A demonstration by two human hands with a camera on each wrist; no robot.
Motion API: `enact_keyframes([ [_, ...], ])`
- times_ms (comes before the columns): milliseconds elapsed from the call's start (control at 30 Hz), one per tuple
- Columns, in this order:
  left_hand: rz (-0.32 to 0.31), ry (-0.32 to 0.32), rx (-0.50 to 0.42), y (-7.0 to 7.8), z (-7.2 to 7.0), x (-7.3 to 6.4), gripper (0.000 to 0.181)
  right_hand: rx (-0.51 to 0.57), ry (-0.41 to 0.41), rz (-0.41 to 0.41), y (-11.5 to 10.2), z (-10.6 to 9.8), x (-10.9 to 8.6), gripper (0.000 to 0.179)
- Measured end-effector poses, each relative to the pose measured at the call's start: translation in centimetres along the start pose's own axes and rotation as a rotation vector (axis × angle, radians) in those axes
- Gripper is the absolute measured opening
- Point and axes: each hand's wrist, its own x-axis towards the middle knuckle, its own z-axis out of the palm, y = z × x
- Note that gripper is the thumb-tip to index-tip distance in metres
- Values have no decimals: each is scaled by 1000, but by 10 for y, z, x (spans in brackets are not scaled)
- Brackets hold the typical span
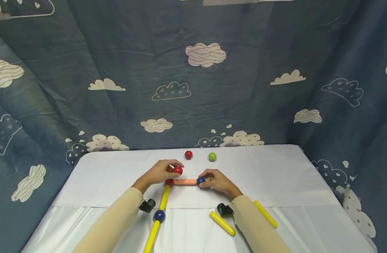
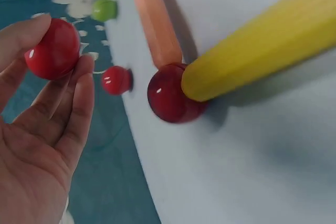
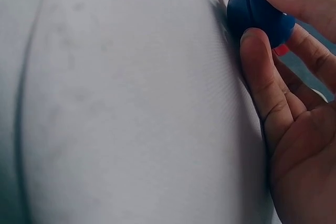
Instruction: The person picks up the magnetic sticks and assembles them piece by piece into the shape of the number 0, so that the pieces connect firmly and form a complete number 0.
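- The left hand [image 1: 160,172] pinches a red ball [image 1: 178,170] above the tabletop [image 1: 111,172].
- An orange rod [image 1: 185,182] lies just below, running rightward.
- The right hand [image 1: 218,181] pinches the blue ball [image 1: 200,181] at its end.
- Two yellow rods [image 1: 222,224] flank the right sleeve [image 1: 255,226].

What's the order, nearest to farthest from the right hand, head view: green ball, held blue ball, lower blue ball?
1. Held blue ball: pinched in the right hand.
2. Green ball: beyond the hand, toward the back.
3. Lower blue ball: off left, toward the person, between two yellow sticks.
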Motion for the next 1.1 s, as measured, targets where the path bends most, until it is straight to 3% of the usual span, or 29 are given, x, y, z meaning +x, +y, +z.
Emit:
enact_keyframes([
  [233,34,20,-56,-15,-13,-65,35,-24,2,-2,-1,-8,3,33],
  [433,16,-80,-95,-31,-15,-115,34,-18,6,6,-2,-8,4,32],
  [667,-73,-220,-306,-55,-5,-162,33,4,3,13,-1,-3,2,34],
  [733,-90,-256,-372,-63,-1,-174,33,0,1,16,-1,-1,2,33],
  [900,-22,-376,-542,-83,9,-196,29,-6,-1,21,0,-1,1,34],
  [1000,-20,-420,-583,-89,18,-204,27,2,-5,19,1,-2,2,34],
  [1100,-27,-418,-581,-91,26,-205,25,9,-5,12,1,-2,3,34],
])
